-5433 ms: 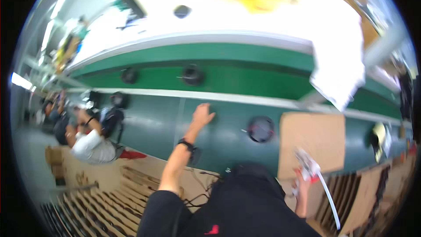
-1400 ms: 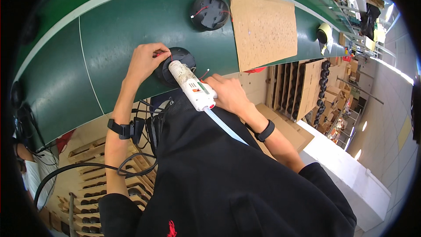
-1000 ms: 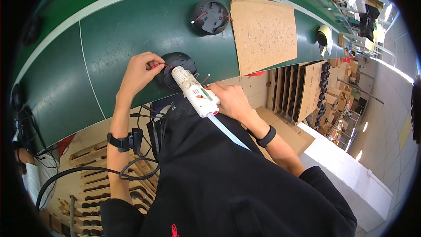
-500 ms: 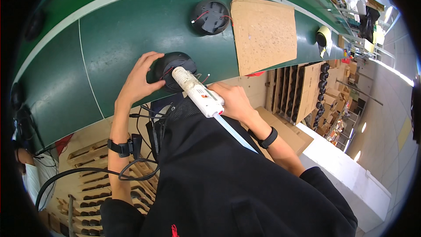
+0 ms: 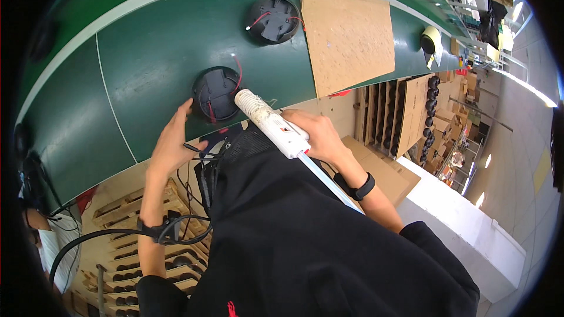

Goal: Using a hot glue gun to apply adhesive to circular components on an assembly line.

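My right hand [image 5: 314, 134] grips a white glue gun [image 5: 271, 124] whose nozzle points up at a round black part with red wires [image 5: 216, 93] lying on the green conveyor belt [image 5: 135, 70]. A clear glue stick [image 5: 329, 180] sticks out of the gun's back. My left hand [image 5: 172, 140] has its fingers apart, with the fingertips at the left edge of the black part, and holds nothing. A second round black part with red wires [image 5: 274, 19] lies farther along the belt.
A brown cardboard sheet [image 5: 349, 38] lies on the belt to the right of the far part, with a yellow tape roll [image 5: 430, 40] beyond it. Black cables [image 5: 194, 194] hang at my chest. Wooden racks of black parts [image 5: 126, 246] stand below; another person [image 5: 41, 240] is at lower left.
Five seconds ago I stood back with my left hand on the belt. Since then I bent over the black part; my left hand slid off its top to its left edge.
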Tool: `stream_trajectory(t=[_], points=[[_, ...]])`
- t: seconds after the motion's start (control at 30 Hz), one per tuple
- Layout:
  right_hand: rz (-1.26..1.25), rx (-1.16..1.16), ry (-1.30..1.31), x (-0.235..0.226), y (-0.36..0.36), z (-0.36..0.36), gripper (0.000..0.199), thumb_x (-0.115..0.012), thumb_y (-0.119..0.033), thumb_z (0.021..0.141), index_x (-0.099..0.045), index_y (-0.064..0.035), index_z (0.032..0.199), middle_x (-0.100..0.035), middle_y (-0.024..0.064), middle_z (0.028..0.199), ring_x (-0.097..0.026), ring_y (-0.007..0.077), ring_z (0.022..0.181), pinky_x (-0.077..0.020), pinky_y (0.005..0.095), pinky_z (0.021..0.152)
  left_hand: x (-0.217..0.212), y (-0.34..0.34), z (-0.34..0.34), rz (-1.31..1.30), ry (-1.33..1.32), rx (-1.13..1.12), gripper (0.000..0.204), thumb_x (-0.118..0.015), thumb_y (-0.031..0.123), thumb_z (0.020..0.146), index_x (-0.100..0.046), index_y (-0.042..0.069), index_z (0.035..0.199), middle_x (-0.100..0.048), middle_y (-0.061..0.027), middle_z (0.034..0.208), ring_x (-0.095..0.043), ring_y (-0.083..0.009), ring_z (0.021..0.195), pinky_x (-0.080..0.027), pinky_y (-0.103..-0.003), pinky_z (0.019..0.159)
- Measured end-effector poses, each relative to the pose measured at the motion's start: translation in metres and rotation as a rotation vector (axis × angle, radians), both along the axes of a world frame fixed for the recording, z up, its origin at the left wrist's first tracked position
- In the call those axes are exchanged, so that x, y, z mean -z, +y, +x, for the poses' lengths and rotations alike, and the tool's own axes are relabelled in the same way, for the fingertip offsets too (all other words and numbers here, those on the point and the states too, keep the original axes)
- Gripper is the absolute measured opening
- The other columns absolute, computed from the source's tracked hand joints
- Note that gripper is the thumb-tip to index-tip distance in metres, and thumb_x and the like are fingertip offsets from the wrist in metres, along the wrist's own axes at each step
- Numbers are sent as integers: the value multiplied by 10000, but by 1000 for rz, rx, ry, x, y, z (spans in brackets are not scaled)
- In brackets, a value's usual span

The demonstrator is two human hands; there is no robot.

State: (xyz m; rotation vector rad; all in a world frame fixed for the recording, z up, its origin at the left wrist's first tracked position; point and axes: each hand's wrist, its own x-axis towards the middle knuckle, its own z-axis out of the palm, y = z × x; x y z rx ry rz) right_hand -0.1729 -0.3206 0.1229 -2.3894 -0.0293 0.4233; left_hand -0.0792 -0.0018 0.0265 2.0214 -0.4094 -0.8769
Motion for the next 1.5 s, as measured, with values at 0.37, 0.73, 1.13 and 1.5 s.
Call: stream_trajectory(t=[0.37,0.73,1.13,1.5], points=[[-212,-216,126,3,8,11,374,-760,-162,727,-644,-114,1080,-663,75,1001,-673,342,811,-531,451,674,-5,-94,85,133,-26,23,427,-741,396,836,-759,52,1089,-723,-134,767,-702,-271,735,-548,-376,716],[-253,-171,132,9,9,7,361,-754,-153,740,-637,-90,1076,-649,127,948,-648,387,762,-488,480,639,16,-114,91,-108,17,8,165,-751,166,797,-757,6,836,-577,-46,541,-471,-125,497,-377,-327,518],[-255,-176,77,10,9,7,293,-742,-236,803,-682,-93,1052,-641,115,818,-638,373,699,-496,452,603,19,-107,88,-151,-33,-55,140,-713,123,769,-722,11,853,-532,-23,558,-469,-116,510,-381,-313,520],[-239,-120,56,7,9,0,285,-755,-198,772,-692,-108,1035,-646,108,794,-647,364,684,-503,439,596,-1,-52,72,-76,21,-47,97,-704,69,790,-706,-12,843,-417,5,527,-376,-69,506,-316,-292,500]])
